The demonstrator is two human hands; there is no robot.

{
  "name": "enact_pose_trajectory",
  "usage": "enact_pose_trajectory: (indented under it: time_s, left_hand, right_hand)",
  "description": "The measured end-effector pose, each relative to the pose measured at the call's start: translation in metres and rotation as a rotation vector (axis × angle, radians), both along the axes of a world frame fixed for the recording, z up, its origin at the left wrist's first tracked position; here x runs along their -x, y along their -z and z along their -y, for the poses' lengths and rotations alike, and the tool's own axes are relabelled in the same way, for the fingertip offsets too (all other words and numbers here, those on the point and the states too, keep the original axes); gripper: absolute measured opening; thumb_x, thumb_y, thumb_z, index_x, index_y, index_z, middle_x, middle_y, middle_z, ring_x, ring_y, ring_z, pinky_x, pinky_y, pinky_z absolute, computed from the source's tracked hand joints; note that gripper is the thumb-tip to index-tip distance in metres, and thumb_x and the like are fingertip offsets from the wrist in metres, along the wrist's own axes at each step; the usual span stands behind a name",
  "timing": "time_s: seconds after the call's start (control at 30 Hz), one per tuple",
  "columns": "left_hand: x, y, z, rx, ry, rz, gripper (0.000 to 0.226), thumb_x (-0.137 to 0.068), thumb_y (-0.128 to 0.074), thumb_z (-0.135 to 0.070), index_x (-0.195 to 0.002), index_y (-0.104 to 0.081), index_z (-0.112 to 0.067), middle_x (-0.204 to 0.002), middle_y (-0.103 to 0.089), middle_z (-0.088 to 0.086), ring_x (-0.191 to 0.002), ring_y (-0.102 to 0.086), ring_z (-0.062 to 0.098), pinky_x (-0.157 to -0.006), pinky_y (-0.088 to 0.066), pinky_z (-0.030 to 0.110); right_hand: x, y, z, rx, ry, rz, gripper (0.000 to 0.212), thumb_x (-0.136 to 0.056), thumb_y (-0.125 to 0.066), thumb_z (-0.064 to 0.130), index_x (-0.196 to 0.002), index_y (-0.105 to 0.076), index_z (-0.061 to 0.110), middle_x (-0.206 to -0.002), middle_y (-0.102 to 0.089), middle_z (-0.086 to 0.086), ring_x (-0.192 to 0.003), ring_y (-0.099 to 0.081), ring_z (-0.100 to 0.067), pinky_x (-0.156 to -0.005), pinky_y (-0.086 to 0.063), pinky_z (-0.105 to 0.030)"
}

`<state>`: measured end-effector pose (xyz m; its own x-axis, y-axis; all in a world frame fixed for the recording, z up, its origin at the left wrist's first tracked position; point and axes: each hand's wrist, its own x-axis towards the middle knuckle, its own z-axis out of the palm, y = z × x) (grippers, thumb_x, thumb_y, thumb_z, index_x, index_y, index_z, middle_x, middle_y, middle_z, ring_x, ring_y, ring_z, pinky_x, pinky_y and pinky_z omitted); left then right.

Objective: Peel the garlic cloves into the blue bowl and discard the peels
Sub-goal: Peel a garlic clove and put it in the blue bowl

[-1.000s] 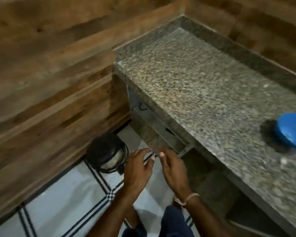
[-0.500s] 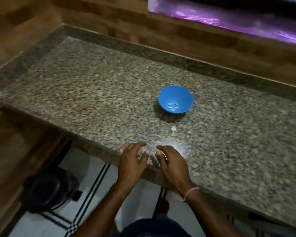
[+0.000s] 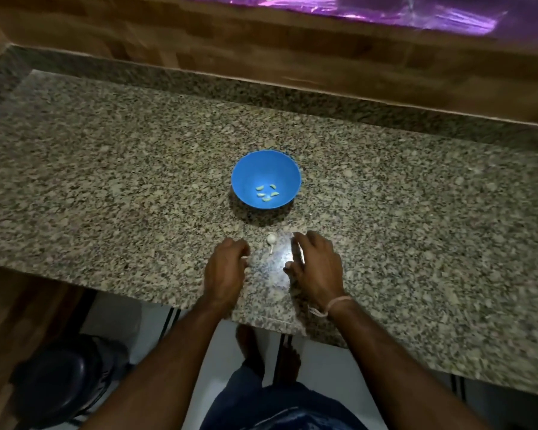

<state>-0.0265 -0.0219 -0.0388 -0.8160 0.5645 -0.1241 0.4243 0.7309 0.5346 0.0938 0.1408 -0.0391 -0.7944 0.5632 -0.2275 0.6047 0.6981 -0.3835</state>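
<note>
A blue bowl (image 3: 266, 169) stands in the middle of the granite counter (image 3: 106, 187), and several peeled garlic cloves (image 3: 266, 192) lie in its bottom. One small white garlic piece with a stem (image 3: 271, 240) rests on the counter just in front of the bowl. My left hand (image 3: 225, 270) hovers to its left with the fingers curled downward; whether it holds anything is hidden. To the right of the garlic piece is my right hand (image 3: 316, 265), fingers spread, nothing in it. Neither hand touches the garlic piece.
A black bin (image 3: 59, 380) sits on the tiled floor at the lower left, under the counter's front edge. A wooden wall runs behind the counter, with a purple-lit strip (image 3: 370, 10) at the top. My legs and feet show below.
The view swung from the floor bin up to the counter. Both hands moved from over the bin to the counter, spread apart, now either side of the garlic piece.
</note>
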Motion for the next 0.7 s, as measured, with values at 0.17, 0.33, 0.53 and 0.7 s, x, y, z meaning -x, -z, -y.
enact_pose_trajectory:
  time_s: [0.17,0.33,0.53,0.7]
  left_hand:
    - [0.007,0.009,0.001,-0.034,0.017,0.008,0.025,-0.083,-0.06,0.003,-0.083,-0.059,-0.022,-0.087,-0.051,-0.006,-0.073,-0.043,-0.005,-0.058,-0.029,0.023]
    - [0.013,0.015,0.003,-0.046,0.047,0.002,0.031,-0.08,-0.061,0.01,-0.085,-0.058,-0.021,-0.086,-0.057,-0.004,-0.082,-0.051,0.014,-0.062,-0.043,0.034]
    - [0.026,0.0,-0.009,-0.348,-0.12,0.195,0.02,-0.096,-0.061,0.0,-0.088,-0.062,-0.019,-0.08,-0.066,-0.004,-0.073,-0.061,0.007,-0.06,-0.047,0.018]
    - [0.045,-0.03,-0.033,-0.485,-0.113,0.149,0.014,-0.095,-0.067,-0.005,-0.1,-0.073,-0.016,-0.088,-0.073,-0.008,-0.081,-0.068,0.011,-0.07,-0.054,0.026]
  right_hand:
    - [0.02,-0.001,-0.005,-0.073,0.003,0.121,0.075,-0.085,-0.08,0.048,-0.147,-0.043,0.029,-0.16,-0.033,-0.004,-0.144,-0.03,-0.032,-0.107,-0.036,-0.05]
    - [0.029,-0.006,-0.005,-0.053,0.044,0.157,0.089,-0.086,-0.08,0.044,-0.159,-0.03,0.032,-0.169,-0.019,-0.002,-0.15,-0.02,-0.031,-0.113,-0.029,-0.05]
    - [0.033,-0.008,-0.004,-0.033,0.1,0.159,0.094,-0.084,-0.084,0.039,-0.16,-0.029,0.033,-0.17,-0.018,0.0,-0.152,-0.018,-0.03,-0.116,-0.026,-0.051]
    - [0.036,-0.012,-0.007,-0.035,0.104,0.156,0.1,-0.079,-0.087,0.041,-0.16,-0.029,0.034,-0.17,-0.019,0.0,-0.149,-0.022,-0.03,-0.115,-0.028,-0.052]
